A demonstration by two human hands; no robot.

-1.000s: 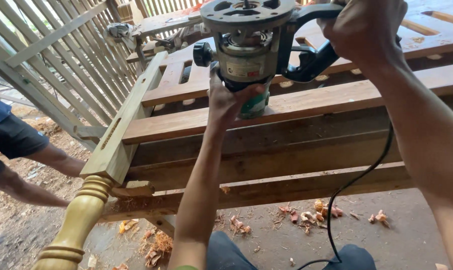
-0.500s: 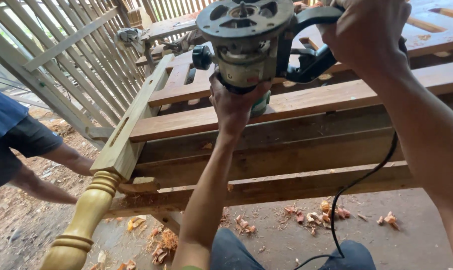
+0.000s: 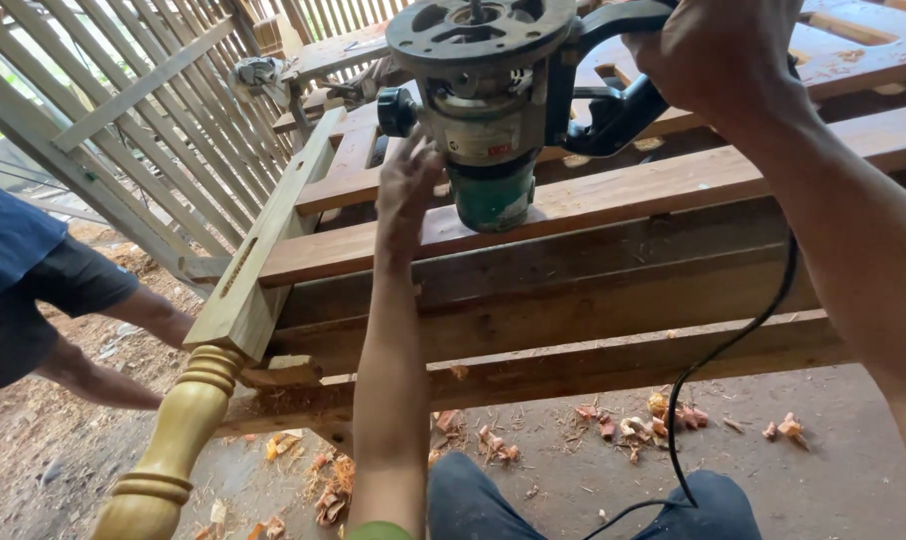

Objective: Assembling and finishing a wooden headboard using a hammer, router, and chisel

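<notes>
A green and grey electric router (image 3: 488,110) is held upside down in front of me, its round black base plate on top. My right hand (image 3: 718,55) grips its black side handle at the upper right. My left hand (image 3: 408,190) rests with fingers apart against the left side of the router's body, beside a black knob. The router's black power cord (image 3: 733,350) hangs down past my right forearm to the floor.
A stack of wooden beams and slats (image 3: 593,270) lies below the router. A turned yellow-green wooden post (image 3: 188,420) with a square mortised top juts left. Another person in dark shorts (image 3: 33,290) crouches at the left. Slatted panels (image 3: 143,110) lean behind. Wood chips litter the ground.
My left hand has slid from under the router's green end up along its left side, fingers spreading. The router sits slightly higher and closer in view.
</notes>
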